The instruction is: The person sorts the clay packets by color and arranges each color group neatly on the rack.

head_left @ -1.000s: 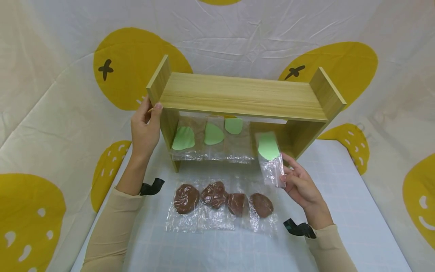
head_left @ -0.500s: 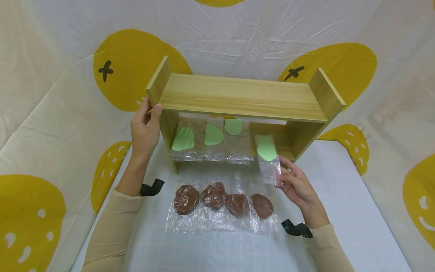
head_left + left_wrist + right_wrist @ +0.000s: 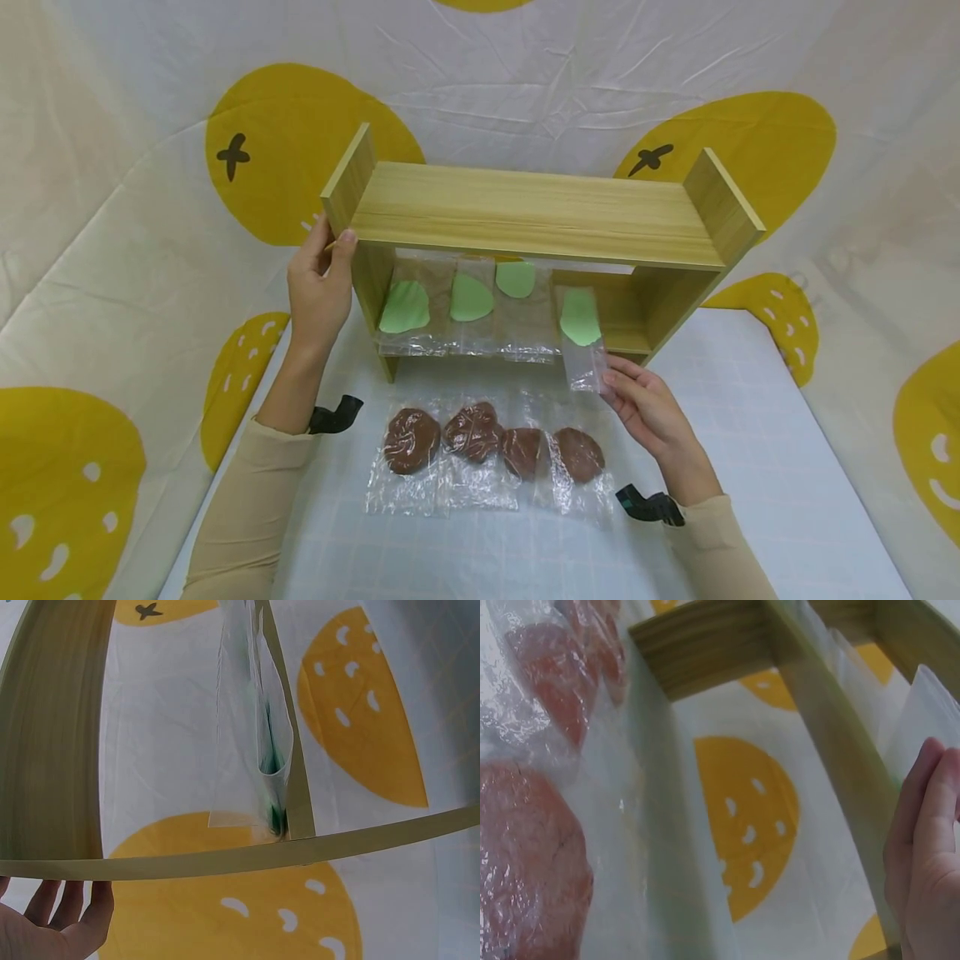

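Note:
A light wooden shelf (image 3: 525, 212) stands on the table. My left hand (image 3: 335, 239) grips its left side panel near the top, thumb in front and fingers behind. In the left wrist view those fingers (image 3: 56, 922) show under the shelf board (image 3: 52, 735). On the lower board lean three clear bags with green pieces (image 3: 468, 300). My right hand (image 3: 609, 379) pinches the bottom end of another green-piece bag (image 3: 580, 318), whose top rests inside the shelf's right part. The right wrist view shows my fingers (image 3: 930, 840) against that bag (image 3: 930, 705).
Several clear bags of brown dough (image 3: 480, 433) lie in a row on the white table (image 3: 750, 433) in front of the shelf, seen close in the right wrist view (image 3: 532, 847). A white cloth with yellow shapes (image 3: 150, 167) hangs behind and at the sides.
My right hand has moved the green-piece bag up and leftward into the shelf's lower right part. The left hand and shelf have stayed still.

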Available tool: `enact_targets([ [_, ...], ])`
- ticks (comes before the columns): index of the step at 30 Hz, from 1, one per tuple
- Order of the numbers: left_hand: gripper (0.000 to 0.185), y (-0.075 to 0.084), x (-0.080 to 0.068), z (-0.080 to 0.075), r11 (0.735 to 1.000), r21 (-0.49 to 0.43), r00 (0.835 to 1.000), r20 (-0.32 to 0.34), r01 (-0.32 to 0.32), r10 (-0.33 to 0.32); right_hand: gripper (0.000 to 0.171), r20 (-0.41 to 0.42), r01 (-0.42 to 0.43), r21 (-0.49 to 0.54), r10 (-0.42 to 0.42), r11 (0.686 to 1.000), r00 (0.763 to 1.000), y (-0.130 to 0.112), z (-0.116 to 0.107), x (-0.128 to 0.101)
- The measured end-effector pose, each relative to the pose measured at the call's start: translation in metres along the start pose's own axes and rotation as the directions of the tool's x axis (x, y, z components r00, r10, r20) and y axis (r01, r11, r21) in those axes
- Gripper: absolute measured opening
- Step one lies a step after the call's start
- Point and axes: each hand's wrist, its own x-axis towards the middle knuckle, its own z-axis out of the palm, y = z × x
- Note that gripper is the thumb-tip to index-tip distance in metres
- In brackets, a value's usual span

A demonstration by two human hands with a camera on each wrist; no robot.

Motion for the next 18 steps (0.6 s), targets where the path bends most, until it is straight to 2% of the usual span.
enact_targets([
  [6,0.040,0.029,-0.006,0.003,1.000,0.010,1.000,0.000,0.003,-0.003,0.023,-0.085,-0.007,0.057,0.012,0.998,0.996,0.003,0.003,0.007],
  [11,0.040,0.029,-0.006,0.003,1.000,0.007,1.000,0.001,0.001,-0.001,0.021,-0.140,-0.019,0.136,0.038,0.991,0.989,0.006,0.007,0.013],
  [14,0.040,0.029,-0.006,0.003,1.000,0.009,1.000,0.000,-0.003,0.003,0.017,-0.164,-0.022,0.139,0.045,0.990,0.985,0.006,0.009,0.014],
  [18,0.040,0.028,-0.006,0.003,1.000,0.013,1.000,-0.001,-0.007,0.007,0.017,-0.157,-0.041,0.114,0.059,0.993,0.986,0.005,0.011,0.011],
])
